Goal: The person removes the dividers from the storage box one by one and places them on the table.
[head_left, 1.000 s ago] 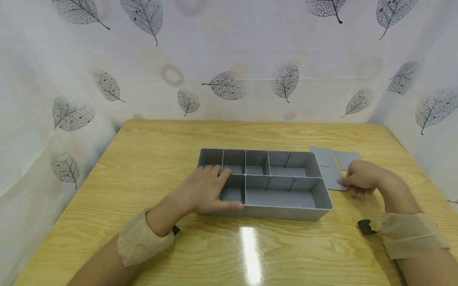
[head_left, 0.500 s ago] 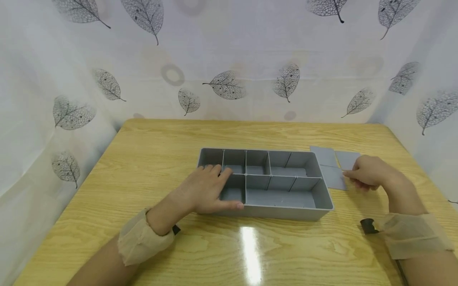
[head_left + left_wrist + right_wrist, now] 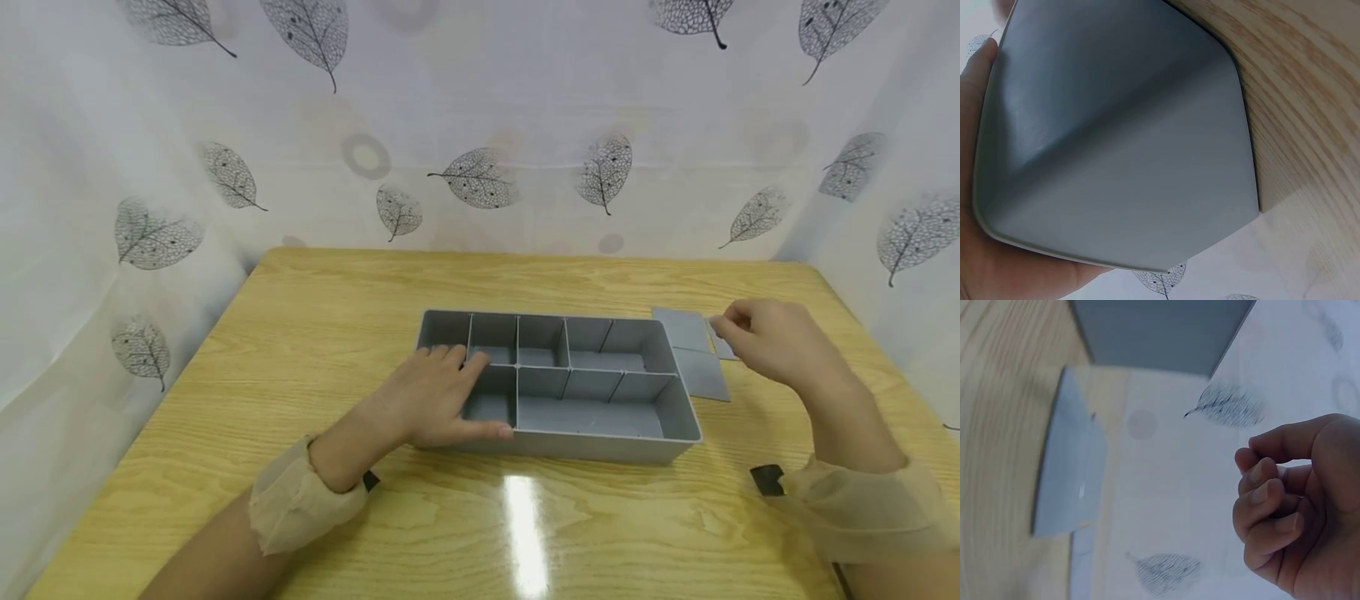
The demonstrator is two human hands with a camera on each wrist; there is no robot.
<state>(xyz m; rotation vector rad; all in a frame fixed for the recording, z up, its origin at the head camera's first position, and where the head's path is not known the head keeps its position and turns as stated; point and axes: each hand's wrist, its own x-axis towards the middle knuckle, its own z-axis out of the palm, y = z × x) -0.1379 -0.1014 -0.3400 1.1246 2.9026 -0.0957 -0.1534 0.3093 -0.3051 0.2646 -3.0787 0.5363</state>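
A grey divided box (image 3: 585,446) stands on the table, with thin walls splitting it into compartments. My left hand (image 3: 431,400) rests over its front left corner, fingers spread across the left compartments and thumb along the front rim. In the left wrist view the box's outer wall (image 3: 1129,156) fills the middle, with the hand along the rim. My right hand (image 3: 780,342) is raised beside the flat grey panels, overlapping the back right panel (image 3: 720,342) in the head view. Its fingers are curled, thumb against the index finger, with nothing between them in the right wrist view.
Two more flat grey panels, a back one (image 3: 681,327) and a front one (image 3: 702,375), lie right of the box. The wooden table (image 3: 337,300) meets a leaf-patterned curtain (image 3: 525,125) behind and at both sides.
My right hand has moved away from the front panel's right edge, upward and back toward the back right panel. The left hand and the box stay in place.
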